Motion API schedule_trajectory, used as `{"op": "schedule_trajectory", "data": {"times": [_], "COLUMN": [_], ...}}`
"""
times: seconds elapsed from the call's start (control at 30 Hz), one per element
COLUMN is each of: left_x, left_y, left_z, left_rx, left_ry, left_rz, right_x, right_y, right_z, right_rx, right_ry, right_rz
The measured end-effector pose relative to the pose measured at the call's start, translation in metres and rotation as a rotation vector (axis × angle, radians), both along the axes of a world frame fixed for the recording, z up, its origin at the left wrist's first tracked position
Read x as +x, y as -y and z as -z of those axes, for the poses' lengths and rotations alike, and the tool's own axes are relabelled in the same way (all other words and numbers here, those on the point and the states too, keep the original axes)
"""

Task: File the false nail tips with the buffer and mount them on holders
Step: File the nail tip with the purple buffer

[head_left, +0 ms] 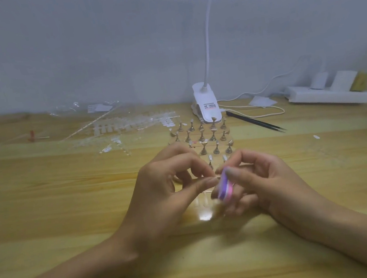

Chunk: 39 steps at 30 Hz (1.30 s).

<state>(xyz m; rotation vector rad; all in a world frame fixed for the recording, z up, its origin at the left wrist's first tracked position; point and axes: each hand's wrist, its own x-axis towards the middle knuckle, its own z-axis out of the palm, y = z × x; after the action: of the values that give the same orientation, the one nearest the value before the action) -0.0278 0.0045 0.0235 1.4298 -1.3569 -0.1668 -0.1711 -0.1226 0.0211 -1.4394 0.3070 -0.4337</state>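
Just in front of the holders [202, 136], the left hand [164, 194] pinches a clear nail tip [213, 178] steady, seemingly so the buffer [225, 188], gripped in the right hand [261, 181], can meet its edge.

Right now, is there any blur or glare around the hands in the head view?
Head view: the buffer in the right hand is motion-smeared; the nail tip the left hand pinches is barely visible; a glare patch sits on the clear base below the hands; the holders behind look soft.
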Motion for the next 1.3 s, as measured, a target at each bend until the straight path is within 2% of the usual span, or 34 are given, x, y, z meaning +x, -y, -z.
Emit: {"op": "schedule_trajectory", "data": {"times": [0.13,0.23,0.53,0.67,0.77,0.87,0.97,1.07,1.2,1.3], "left_x": [0.0009,-0.0001,-0.0007,-0.0002,0.0005,0.0008,0.0012,0.0020,0.0013,0.0012], "left_y": [0.0010,0.0011,-0.0003,0.0002,0.0003,0.0002,0.0007,0.0010,0.0000,0.0000], "left_z": [0.0004,0.0003,0.0006,0.0001,0.0004,0.0005,0.0006,0.0010,0.0009,0.0004], "left_rx": [0.020,0.018,0.035,0.032,0.026,0.033,0.038,0.047,0.048,0.047], "left_ry": [-0.054,-0.054,-0.091,-0.101,-0.098,-0.121,-0.113,-0.143,-0.133,-0.147], "left_rz": [0.009,0.018,0.036,0.023,0.020,0.015,0.010,0.001,-0.003,0.003], "right_x": [-0.0004,-0.0001,-0.0020,-0.0022,-0.0018,-0.0015,-0.0014,-0.0014,-0.0008,-0.0019], "right_y": [0.0000,0.0011,0.0005,0.0012,0.0005,0.0014,0.0000,-0.0001,-0.0008,0.0005], "right_z": [0.0018,0.0045,0.0034,0.0045,0.0047,0.0050,0.0057,0.0061,0.0064,0.0068], "right_rx": [-0.048,-0.030,-0.046,-0.015,-0.060,-0.010,-0.057,-0.031,-0.070,-0.048], "right_ry": [-0.002,0.010,0.047,0.070,0.047,0.067,0.062,0.087,0.068,0.079], "right_rz": [-0.045,0.024,-0.073,0.003,-0.103,-0.003,-0.087,0.001,-0.082,-0.010]}}
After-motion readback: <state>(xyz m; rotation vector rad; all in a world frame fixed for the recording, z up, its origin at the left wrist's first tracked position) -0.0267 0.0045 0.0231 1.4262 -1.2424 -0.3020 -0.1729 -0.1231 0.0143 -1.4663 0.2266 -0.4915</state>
